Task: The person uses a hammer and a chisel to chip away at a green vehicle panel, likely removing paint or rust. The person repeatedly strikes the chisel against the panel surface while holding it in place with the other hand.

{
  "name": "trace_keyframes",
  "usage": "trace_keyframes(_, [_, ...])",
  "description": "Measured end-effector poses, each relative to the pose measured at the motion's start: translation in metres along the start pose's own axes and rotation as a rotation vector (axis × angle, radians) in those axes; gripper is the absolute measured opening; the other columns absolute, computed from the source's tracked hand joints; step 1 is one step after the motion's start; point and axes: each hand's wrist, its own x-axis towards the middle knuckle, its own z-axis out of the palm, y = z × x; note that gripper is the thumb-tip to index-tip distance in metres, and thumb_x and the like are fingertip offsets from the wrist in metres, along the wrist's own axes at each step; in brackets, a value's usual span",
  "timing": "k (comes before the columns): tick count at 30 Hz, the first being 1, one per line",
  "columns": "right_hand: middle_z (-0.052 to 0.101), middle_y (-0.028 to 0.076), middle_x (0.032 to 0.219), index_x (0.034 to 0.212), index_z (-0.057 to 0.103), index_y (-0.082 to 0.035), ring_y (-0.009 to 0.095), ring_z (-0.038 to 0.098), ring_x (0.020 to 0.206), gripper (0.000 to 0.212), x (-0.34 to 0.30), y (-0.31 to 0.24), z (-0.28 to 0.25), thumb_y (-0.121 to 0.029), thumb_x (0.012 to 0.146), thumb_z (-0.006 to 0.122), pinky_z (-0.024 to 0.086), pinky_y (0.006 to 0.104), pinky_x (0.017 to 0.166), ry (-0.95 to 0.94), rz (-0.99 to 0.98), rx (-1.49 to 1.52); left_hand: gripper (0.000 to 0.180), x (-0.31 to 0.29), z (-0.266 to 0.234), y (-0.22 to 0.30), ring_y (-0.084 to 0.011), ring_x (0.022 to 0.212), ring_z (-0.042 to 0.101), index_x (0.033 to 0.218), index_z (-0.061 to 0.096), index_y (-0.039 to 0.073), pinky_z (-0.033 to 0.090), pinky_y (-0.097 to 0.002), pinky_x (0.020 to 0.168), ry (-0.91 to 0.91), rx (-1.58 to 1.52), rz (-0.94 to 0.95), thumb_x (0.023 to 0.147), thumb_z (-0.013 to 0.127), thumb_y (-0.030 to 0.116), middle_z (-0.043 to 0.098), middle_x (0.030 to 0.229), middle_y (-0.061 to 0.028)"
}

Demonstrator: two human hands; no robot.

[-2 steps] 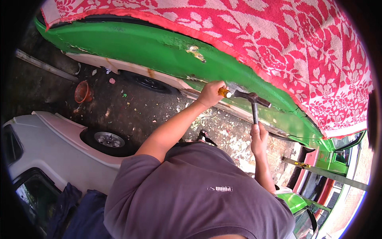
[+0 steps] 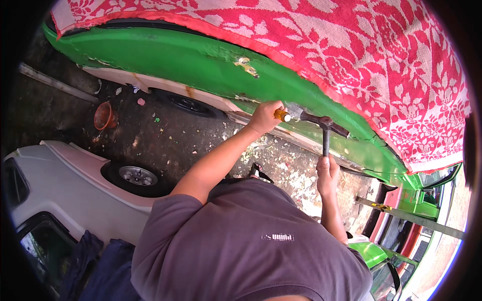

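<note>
My left hand point(image 2: 266, 117) is closed around the amber handle of a screwdriver-like tool point(image 2: 282, 116). The handle's pale butt end points right, and its working end is hidden by the hand, against the side of a green car point(image 2: 191, 57). My right hand point(image 2: 328, 173) grips the lower shaft of a hammer point(image 2: 325, 131). The hammer's head is level with the tool's butt end, a short gap to its right. Around both hands the green panel has chipped paint and a bare greyish patch.
A red and white floral cloth point(image 2: 321, 50) drapes over the car's top. Behind me on the left stands a white vehicle point(image 2: 85, 180). An orange-brown pot point(image 2: 104, 116) sits on the debris-strewn ground point(image 2: 170, 140). At the right, a metal bar point(image 2: 416, 219) crosses near another green vehicle point(image 2: 369, 255).
The hammer head has swung a little to the right, away from the amber handle's end. My left hand has barely shifted.
</note>
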Motion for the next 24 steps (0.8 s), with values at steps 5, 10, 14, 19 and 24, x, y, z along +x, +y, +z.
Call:
trace_keyframes(5, [0.041, -0.001, 0.057, 0.073, 0.048, -0.004, 0.009, 0.037, 0.054, 0.044, 0.018, 0.0, 0.002, -0.041, 0.098, 0.047, 0.031, 0.0287, 0.049, 0.013, -0.035, -0.045, 0.021, 0.008, 0.001, -0.005, -0.0293, 0.063, 0.057, 0.076, 0.05, 0.002, 0.044, -0.037, 0.057, 0.002, 0.027, 0.061, 0.08, 0.07, 0.005, 0.057, 0.069, -0.0131])
trace_keyframes(10, [0.041, -0.003, 0.058, 0.073, 0.048, -0.005, 0.007, 0.037, 0.056, 0.041, 0.017, -0.004, 0.0, -0.037, 0.099, 0.047, 0.031, 0.0272, 0.049, -0.007, -0.002, -0.023, 0.023, 0.001, -0.006, -0.001, -0.0305, 0.06, 0.053, 0.072, 0.048, 0.004, 0.043, -0.0379, 0.055, 0.007, 0.05, 0.195, 0.08, 0.069, 0.005, 0.053, 0.066, -0.012])
trace_keyframes(14, [0.042, -0.004, 0.06, 0.073, 0.047, -0.006, 0.006, 0.037, 0.056, 0.041, 0.019, -0.001, -0.004, -0.037, 0.099, 0.047, 0.03, 0.0257, 0.05, 0.009, 0.007, 0.027, 0.023, -0.004, -0.011, -0.001, -0.0288, 0.058, 0.051, 0.07, 0.047, 0.005, 0.042, -0.0382, 0.054, 0.014, 0.07, 0.282, 0.078, 0.069, 0.003, 0.05, 0.063, -0.0104])
trace_keyframes(19, [0.042, -0.004, 0.06, 0.072, 0.047, -0.006, 0.006, 0.037, 0.056, 0.042, 0.017, 0.001, -0.008, -0.038, 0.099, 0.047, 0.03, 0.0254, 0.05, 0.011, 0.065, 0.019, 0.022, -0.015, -0.024, 0.01, -0.0282, 0.06, 0.053, 0.07, 0.05, 0.005, 0.044, -0.0385, 0.058, -0.069, -0.001, 0.321, 0.075, 0.071, 0.005, 0.051, 0.063, -0.0085])
trace_keyframes(24, [0.042, -0.004, 0.06, 0.074, 0.048, -0.007, 0.006, 0.037, 0.055, 0.04, 0.018, 0.006, -0.006, -0.038, 0.099, 0.048, 0.031, 0.0249, 0.049, -0.003, 0.093, 0.065, 0.021, -0.014, -0.023, 0.011, -0.0282, 0.059, 0.052, 0.07, 0.05, 0.005, 0.044, -0.0383, 0.057, -0.103, -0.013, 0.334, 0.073, 0.071, 0.003, 0.049, 0.063, -0.0084])
